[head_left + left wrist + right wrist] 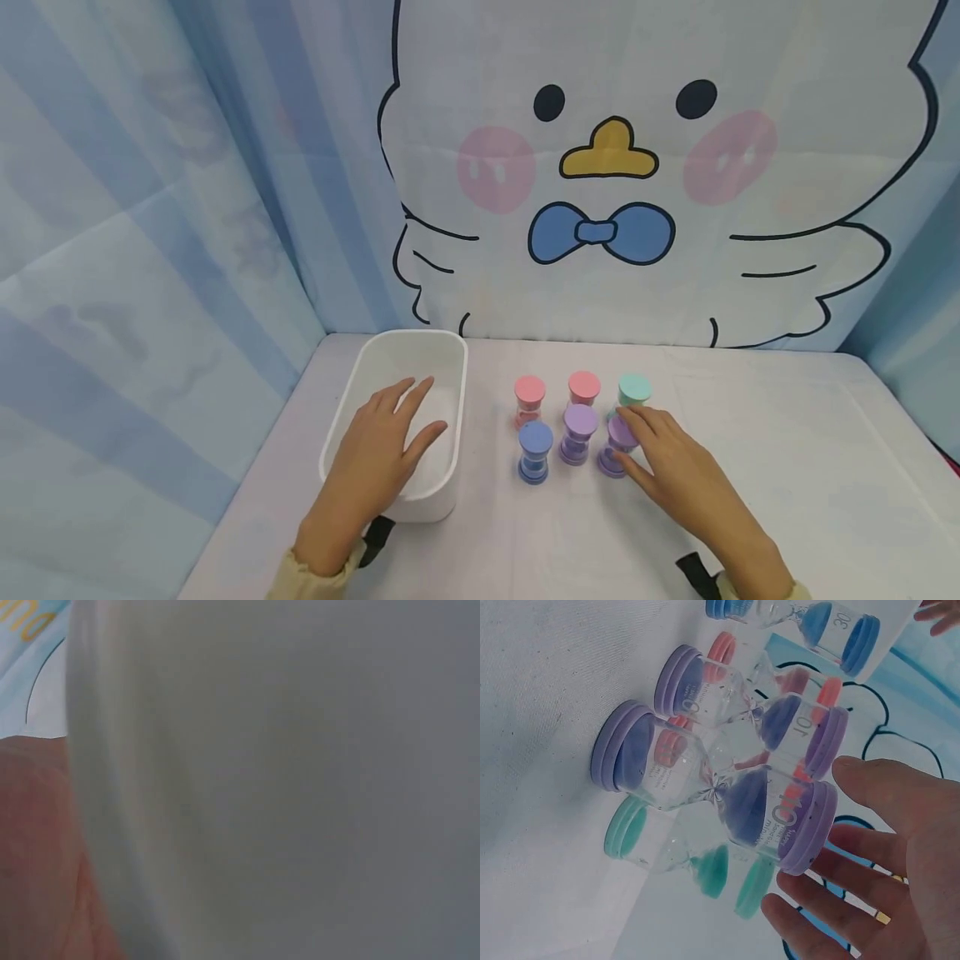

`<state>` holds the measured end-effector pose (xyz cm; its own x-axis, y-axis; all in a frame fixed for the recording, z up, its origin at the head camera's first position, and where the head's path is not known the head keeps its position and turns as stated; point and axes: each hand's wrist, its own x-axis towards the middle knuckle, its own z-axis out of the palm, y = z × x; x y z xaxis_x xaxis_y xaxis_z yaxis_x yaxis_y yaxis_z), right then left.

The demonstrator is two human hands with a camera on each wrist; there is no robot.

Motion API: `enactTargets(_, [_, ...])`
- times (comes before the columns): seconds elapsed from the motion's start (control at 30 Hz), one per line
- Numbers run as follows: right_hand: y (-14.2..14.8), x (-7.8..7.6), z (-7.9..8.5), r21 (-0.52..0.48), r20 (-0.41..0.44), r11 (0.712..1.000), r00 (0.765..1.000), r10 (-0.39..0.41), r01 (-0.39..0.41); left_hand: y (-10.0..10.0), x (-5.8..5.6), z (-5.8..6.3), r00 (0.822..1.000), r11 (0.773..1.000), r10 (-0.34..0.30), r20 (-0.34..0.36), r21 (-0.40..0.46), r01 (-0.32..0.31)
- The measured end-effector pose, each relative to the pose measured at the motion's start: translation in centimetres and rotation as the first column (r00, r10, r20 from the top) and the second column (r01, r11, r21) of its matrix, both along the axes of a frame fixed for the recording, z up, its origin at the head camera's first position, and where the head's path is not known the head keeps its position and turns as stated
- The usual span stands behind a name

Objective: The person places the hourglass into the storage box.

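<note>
My right hand (678, 467) reaches around the near right purple sand timer (612, 462), thumb and fingers spread on either side of its cap. In the right wrist view the thumb tip and fingertips are right at the cap of this purple timer (769, 814), marked 10. A second purple timer (574, 446) stands to its left, then a blue one (534, 458). Behind are two pink timers, one on the left (529, 392) and one in the middle (584, 386), and a green one (635, 388). My left hand (375, 454) hovers over the white bin (462, 400) with loose, spread fingers.
The bin stands left of the timers on a pale cloth-covered table (787, 467). Its white wall (285, 780) fills most of the left wrist view. A curtain with a cartoon face (600, 292) hangs behind the table, and a blue striped curtain (135, 292) on the left.
</note>
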<state>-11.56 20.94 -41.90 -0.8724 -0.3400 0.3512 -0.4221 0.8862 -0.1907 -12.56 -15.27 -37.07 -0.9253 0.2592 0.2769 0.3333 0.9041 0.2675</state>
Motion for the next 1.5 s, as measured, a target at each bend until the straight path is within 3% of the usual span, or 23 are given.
enactTargets(0.2, [-0.1,-0.1,-0.1,-0.003,0.013,1.0,1.0,0.001,-0.001,-1.3,-0.3,0.2,1.0,1.0,0.02,-0.02,0.013,-0.02])
enactTargets(0.5, [0.0,-0.5,-0.6,-0.015,-0.061,0.999,0.998,0.028,-0.029,-3.5,-0.9,0.5,0.997,0.997,0.072,0.012,-0.011,-0.072])
enactTargets(0.6, [0.0,-0.3,-0.6,-0.022,-0.029,1.0,1.0,0.013,-0.013,-4.2,-0.8,0.8,0.996,0.996,0.085,0.02,0.002,-0.086])
enactTargets(0.83, [-0.4,-0.5,0.1,-0.038,0.026,0.999,1.0,-0.017,0.018,-6.0,-1.2,0.0,0.994,0.994,0.109,-0.017,0.017,-0.109])
enactTargets(1.07, [-0.6,-0.9,0.4,-0.056,0.032,0.998,0.999,-0.009,0.011,-6.8,-1.5,-0.8,0.99,0.989,0.131,0.054,0.064,-0.135])
enactTargets(1.5, [-0.5,-1.3,0.6,-0.079,0.059,0.997,0.998,-0.006,0.011,-7.6,-2.0,-0.8,0.978,0.966,0.147,0.146,0.189,-0.174])
